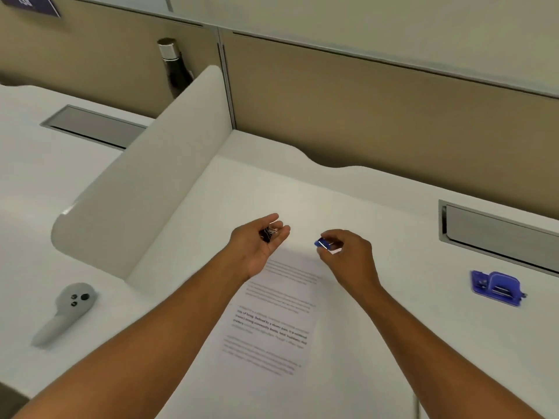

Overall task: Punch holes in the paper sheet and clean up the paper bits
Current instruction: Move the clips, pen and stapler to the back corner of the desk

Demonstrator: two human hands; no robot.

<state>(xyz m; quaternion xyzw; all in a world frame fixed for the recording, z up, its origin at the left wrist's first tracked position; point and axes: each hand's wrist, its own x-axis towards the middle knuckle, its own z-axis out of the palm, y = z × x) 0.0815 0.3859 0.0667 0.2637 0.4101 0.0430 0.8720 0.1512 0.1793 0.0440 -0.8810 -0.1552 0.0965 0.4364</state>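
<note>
A printed paper sheet (273, 322) lies flat on the white desk (378, 225), its far end under my hands. My left hand (260, 243) is palm up above the sheet's top left, cupping a black binder clip (268, 232) with silver handles. My right hand (348, 252) hovers over the sheet's top right corner and pinches a small blue binder clip (322, 244) between thumb and fingers. A blue hole punch (496, 287) sits on the desk far to the right, apart from both hands.
A grey handheld controller (65, 311) lies at the left on the neighbouring desk. A curved white divider (145, 182) separates the two desks. Grey cable hatches (499, 234) (93, 125) are set into the desks. A dark bottle (175, 68) stands behind the divider.
</note>
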